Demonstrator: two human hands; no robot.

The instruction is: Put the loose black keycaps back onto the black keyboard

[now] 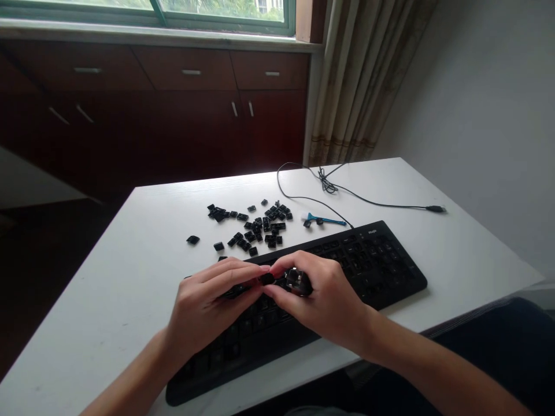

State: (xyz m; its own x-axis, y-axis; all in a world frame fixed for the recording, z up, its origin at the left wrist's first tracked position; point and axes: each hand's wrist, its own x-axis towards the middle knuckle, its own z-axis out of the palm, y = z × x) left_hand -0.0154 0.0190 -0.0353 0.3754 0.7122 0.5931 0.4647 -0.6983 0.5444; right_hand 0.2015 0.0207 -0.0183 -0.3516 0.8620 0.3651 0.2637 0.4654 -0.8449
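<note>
Over the middle of a black keyboard (286,346), my left hand (212,294) and my right hand (321,289) meet fingertip to fingertip. Pinched between them is a small black keycap (266,279). Thumb and index finger of the right hand curve into a ring, and inside it shows something dark with pale glints; I cannot tell whether it is held or part of the keyboard behind. The keyboard lies slanted, its number pad at the right. My hands hide part of its left and middle keys.
Behind the keyboard lie many loose black keycaps (266,224) in a scattered heap. A blue tool (327,219) rests near two small black pieces. The keyboard's cable (373,203) runs across the back of the white table (113,277). Cabinets (186,121) stand beyond the far edge.
</note>
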